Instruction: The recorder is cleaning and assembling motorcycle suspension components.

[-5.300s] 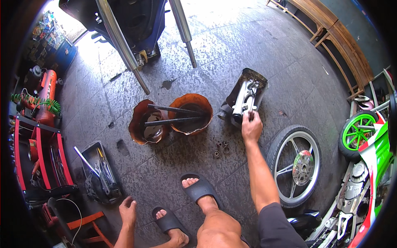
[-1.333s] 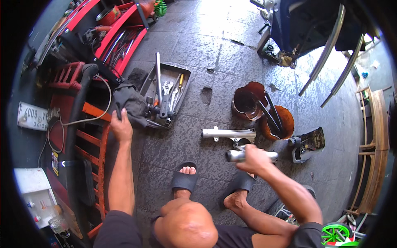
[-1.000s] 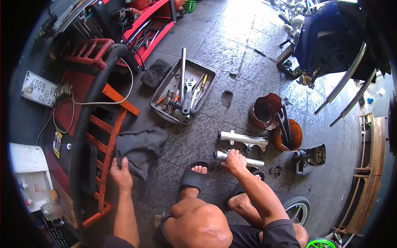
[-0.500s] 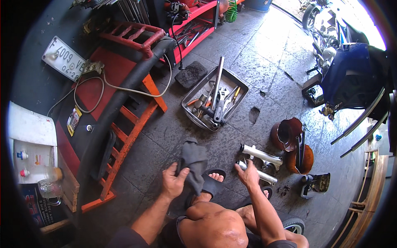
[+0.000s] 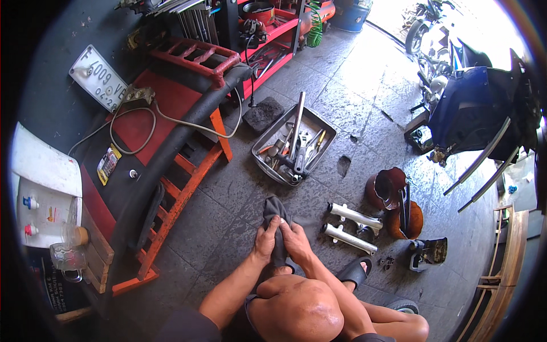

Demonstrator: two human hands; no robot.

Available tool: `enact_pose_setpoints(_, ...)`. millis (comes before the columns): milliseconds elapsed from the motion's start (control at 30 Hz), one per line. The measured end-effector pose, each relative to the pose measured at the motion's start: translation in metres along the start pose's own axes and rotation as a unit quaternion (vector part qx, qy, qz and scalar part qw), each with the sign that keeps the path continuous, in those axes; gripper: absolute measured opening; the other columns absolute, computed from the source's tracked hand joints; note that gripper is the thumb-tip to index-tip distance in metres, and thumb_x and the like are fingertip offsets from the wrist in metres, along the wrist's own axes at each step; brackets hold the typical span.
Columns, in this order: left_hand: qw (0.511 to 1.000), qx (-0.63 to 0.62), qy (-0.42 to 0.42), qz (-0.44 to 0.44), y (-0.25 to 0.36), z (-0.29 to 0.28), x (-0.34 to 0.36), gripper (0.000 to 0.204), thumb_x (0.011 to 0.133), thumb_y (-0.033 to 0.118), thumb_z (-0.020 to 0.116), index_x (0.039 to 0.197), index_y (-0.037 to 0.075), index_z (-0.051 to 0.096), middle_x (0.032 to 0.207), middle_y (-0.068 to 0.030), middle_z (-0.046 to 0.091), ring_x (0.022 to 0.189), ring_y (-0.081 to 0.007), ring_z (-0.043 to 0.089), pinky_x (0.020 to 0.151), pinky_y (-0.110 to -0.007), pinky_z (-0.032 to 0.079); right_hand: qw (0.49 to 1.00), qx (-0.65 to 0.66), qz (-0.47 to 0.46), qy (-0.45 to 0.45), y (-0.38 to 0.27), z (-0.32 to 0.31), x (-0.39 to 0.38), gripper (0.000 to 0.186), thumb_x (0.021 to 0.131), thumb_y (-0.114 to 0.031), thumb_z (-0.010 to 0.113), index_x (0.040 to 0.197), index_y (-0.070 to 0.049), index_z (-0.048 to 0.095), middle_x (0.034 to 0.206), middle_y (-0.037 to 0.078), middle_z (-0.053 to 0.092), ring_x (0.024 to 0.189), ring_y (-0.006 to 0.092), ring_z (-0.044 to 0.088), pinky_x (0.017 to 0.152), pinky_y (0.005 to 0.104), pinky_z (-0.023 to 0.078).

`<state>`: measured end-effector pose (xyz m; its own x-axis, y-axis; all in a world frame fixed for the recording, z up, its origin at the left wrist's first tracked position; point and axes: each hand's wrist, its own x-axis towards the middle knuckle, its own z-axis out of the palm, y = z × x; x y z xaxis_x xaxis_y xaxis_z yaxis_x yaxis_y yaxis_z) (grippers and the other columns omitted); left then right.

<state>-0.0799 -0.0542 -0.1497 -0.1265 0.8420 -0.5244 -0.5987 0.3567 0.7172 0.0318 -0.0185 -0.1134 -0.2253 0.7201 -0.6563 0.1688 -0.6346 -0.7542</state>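
Fingers [image 5: 274,223] of left hand [image 5: 264,243] and right hand [image 5: 297,242] clamped on grey rag [image 5: 275,208], fork lowers [image 5: 349,239] on floor [image 5: 219,236], probably to free both.

Two bare hands [image 5: 266,242] and just the one grey rag [image 5: 279,210]. Silver fork legs [image 5: 356,216]? Two. Rusty cans [image 5: 414,222], also two. Tool tray [image 5: 272,174], only one, tools too jumbled to tally, sorry. Two long fork tubes [image 5: 477,157], one number plate [image 5: 98,78], one green coiled hose [image 5: 314,25], one blue drum [image 5: 350,16].

A tool tray [image 5: 273,175] and bare-forked motorcycle [image 5: 467,102] show it — a repair workshop.
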Motion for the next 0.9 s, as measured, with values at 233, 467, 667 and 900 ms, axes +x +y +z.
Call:
enact_pose_setpoints(233,0.999,-0.007,0.04,0.024,0.009,-0.015,0.008,0.045,0.098,0.038,0.06,0.123,0.001,0.062,0.112,-0.0061,0.064,0.101,-0.017,0.059,0.089,-0.031,0.049,0.995,-0.102,0.007,-0.016,0.002,0.012,-0.004,0.043,0.092,-0.03,0.052,0.119,0.004,0.052,0.095,0.017,0.063,0.081,0.026,0.063,0.064,0.0387,0.048)
enact_pose_setpoints(467,0.993,0.096,0.058,0.03,0.013,-0.031,0.009,0.028,0.086,0.026,0.072,0.098,0.001,0.068,0.092,-0.0042,0.066,0.08,-0.0167,0.06,0.073,-0.033,0.05,0.928,-0.349,-0.117,-0.048,0.005,0.036,-0.004,0.048,0.094,-0.029,0.047,0.119,0.012,0.051,0.111,0.04,0.061,0.109,0.0522,0.059,0.095,0.0539,0.044)
enact_pose_setpoints(667,0.979,0.144,0.136,0.057,0.036,-0.016,-0.025,0.025,0.087,0.025,0.071,0.082,0.001,0.068,0.083,-0.0046,0.067,0.073,-0.0161,0.06,0.065,-0.035,0.049,0.884,-0.412,-0.217,-0.051,0.001,0.038,-0.025,0.035,0.091,-0.023,0.051,0.089,0.011,0.061,0.088,0.034,0.064,0.088,0.0504,0.065,0.077,0.0552,0.049)
enact_pose_setpoints(900,0.949,0.142,0.277,0.045,0.055,-0.045,-0.021,0.065,0.093,0.045,0.062,0.108,-0.017,0.064,0.111,-0.0222,0.067,0.094,-0.025,0.064,0.081,-0.037,0.051,0.892,-0.42,-0.16,-0.058,-0.01,0.028,-0.038,0.035,0.09,-0.026,0.053,0.092,0.006,0.067,0.095,0.034,0.065,0.094,0.049,0.064,0.079,0.0531,0.05)
